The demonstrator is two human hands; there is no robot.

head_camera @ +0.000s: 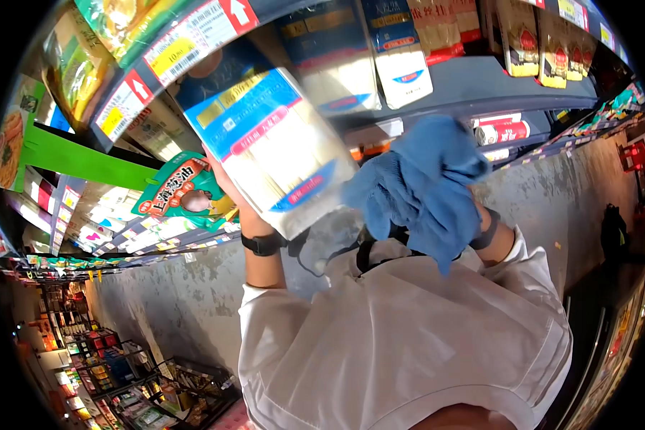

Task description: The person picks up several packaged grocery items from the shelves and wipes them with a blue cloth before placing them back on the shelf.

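In my left hand (227, 185) is a large clear pack of dried white noodles (295, 145) with a blue printed band, tilted and raised before the shelf. The pack hides most of the fingers. A crumpled blue cloth (424, 177) covers nearly all of my right hand (481, 209), which holds it at the pack's right side. The cloth's left edge overlaps or nearly meets the pack; whether it touches cannot be told. Behind the pack, similar noodle packs (400, 64) stand on the dark grey shelf (478, 86).
A green snack-like bag (185, 188) juts out left of my left wrist. Price labels (193, 37) line the upper shelf edge. Red-and-white cylindrical packs (502, 131) lie on a lower shelf. Grey floor (183, 301) runs along the aisle, with stocked racks (118, 365) at lower left.
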